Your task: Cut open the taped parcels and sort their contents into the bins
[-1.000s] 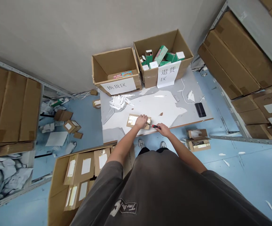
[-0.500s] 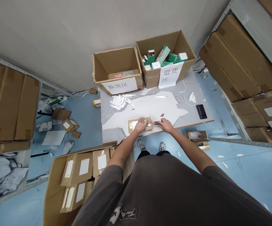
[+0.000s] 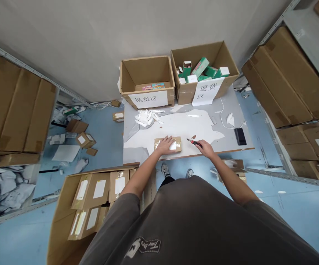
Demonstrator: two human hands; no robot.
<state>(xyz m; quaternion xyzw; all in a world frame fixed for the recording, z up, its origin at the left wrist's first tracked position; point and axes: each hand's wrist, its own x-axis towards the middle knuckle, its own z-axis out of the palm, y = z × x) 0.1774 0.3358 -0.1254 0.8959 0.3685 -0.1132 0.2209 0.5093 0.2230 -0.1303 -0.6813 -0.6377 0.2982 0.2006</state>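
Note:
A small taped cardboard box [image 3: 178,142] with a white label lies near the front edge of the table. On top of it rests my left hand [image 3: 165,145], fingers spread across the cardboard. My right hand [image 3: 205,148] is closed round a red-and-black utility knife [image 3: 194,142]. The knife points left toward the box, with a gap between its tip and the carton.
Two open cartons, one holding a few flat packs [image 3: 158,86], the other green boxes [image 3: 200,67], stand at the table's back. Crumpled white paper [image 3: 145,117] and a black phone [image 3: 240,136] lie on it. A large carton [image 3: 55,221] of parcels stands lower left.
My right hand has drawn the knife away from the box to the right. My left hand has flattened, its fingers now more spread on the box. The camera view has shifted slightly.

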